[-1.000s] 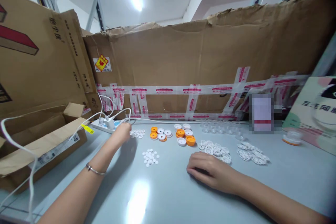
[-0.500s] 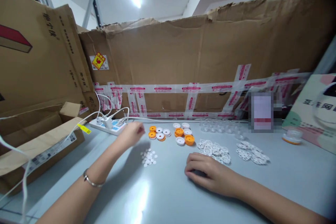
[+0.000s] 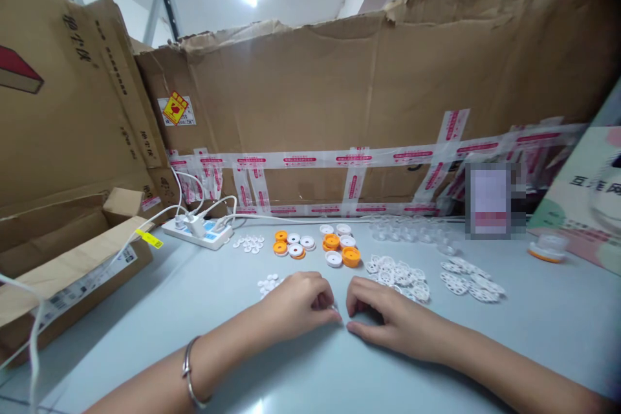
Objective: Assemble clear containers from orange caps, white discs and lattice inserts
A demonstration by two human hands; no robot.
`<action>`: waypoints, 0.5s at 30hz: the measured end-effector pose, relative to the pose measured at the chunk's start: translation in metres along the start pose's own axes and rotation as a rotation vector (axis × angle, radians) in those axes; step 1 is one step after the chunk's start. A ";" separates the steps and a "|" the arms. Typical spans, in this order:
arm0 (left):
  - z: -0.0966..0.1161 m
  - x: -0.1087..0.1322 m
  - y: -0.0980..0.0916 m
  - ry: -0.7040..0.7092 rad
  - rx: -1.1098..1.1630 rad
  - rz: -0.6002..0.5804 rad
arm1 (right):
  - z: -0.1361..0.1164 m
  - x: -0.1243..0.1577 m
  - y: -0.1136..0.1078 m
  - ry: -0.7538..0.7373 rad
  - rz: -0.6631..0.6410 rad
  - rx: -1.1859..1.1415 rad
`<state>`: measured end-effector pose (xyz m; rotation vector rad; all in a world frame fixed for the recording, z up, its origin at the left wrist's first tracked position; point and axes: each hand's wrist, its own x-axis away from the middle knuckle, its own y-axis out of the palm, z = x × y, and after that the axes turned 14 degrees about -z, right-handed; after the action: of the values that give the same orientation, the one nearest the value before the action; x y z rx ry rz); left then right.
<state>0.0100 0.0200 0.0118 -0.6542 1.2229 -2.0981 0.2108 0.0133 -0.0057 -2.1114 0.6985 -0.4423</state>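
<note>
From afar I see the left hand (image 3: 301, 303) pinching a pale piece (image 3: 334, 308) beside the right hand (image 3: 391, 315), fingers parted, discs (image 3: 270, 284) and rings (image 3: 350, 258) grouped separately, presumably for easy picking.

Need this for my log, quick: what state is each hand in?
Left hand: closed, pinching a small whitish piece.
Right hand: open, loosely curled, nothing visible in it.

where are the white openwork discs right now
In the head view, the white openwork discs lie in two piles right of centre: one just beyond the right hand, the other farther right, with clear plastic pieces behind.
</note>
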 end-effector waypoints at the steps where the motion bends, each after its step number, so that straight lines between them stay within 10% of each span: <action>1: -0.004 0.001 -0.005 -0.016 0.026 0.026 | 0.000 0.000 -0.001 0.006 -0.006 -0.007; 7: -0.055 0.004 -0.034 -0.307 0.015 0.365 | 0.001 0.000 -0.004 0.023 -0.022 -0.025; 15: -0.088 -0.011 -0.031 -0.424 0.022 0.351 | 0.002 0.002 -0.006 0.029 -0.041 -0.047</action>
<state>-0.0501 0.0911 -0.0012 -0.7652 0.9888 -1.5815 0.2151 0.0159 -0.0019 -2.1701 0.6895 -0.4836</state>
